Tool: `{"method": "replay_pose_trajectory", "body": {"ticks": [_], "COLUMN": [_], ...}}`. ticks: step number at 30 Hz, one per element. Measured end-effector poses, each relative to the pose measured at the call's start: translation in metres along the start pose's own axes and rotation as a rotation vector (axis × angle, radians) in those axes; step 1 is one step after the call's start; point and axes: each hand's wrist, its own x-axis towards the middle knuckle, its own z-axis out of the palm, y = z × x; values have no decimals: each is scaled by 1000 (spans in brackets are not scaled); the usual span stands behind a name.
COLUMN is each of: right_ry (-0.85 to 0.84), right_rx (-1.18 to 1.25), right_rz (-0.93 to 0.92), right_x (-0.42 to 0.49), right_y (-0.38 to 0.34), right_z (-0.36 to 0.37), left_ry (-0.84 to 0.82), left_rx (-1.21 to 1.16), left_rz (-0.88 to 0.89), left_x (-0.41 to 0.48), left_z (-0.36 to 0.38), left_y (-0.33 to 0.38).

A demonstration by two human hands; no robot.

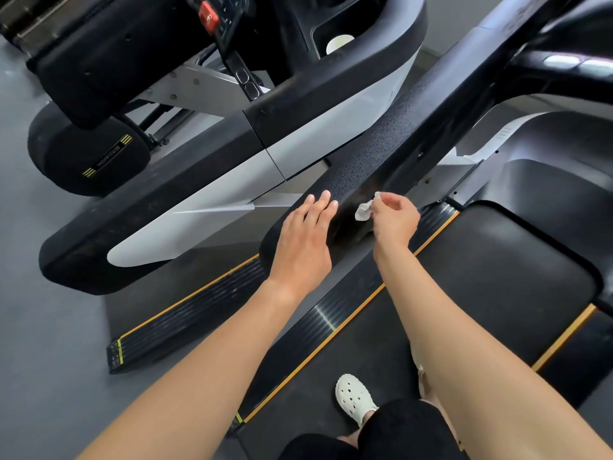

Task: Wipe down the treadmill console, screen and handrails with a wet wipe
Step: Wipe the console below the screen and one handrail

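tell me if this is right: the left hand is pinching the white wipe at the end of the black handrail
Wrong hand: the right hand is pinching the white wipe at the end of the black handrail. The left hand is open, fingers straight, holding nothing. The head view shows it.

A smooth grey floor (49, 327) extends left of and below the left hand (303, 242). A neighbouring machine (199, 180) with a black-and-white side frame stands up and left of that hand. Its console (229, 31) carries a red button (208, 13); a white cup (338, 43) sits in its holder (365, 14). A black rounded housing (86, 157) with yellow stripes lies far left of it.
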Motion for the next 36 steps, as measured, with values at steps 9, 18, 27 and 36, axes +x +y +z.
{"method": "replay_pose_trajectory", "body": {"ticks": [9, 18, 27, 36], "right_ry": [-80, -17, -158, -7], "right_rx": [-122, -18, -154, 45], "right_rz": [97, -151, 241, -28], "right_x": [7, 41, 45, 60], "right_y": [13, -52, 30, -49], "right_z": [-9, -11, -12, -13], "left_ry": [64, -1, -40, -33], "left_rx": [42, 16, 109, 87], "left_rz": [-89, -45, -47, -55], "left_x": [28, 68, 76, 75], "left_z": [-7, -5, -5, -3], "left_y": [33, 58, 53, 52]}}
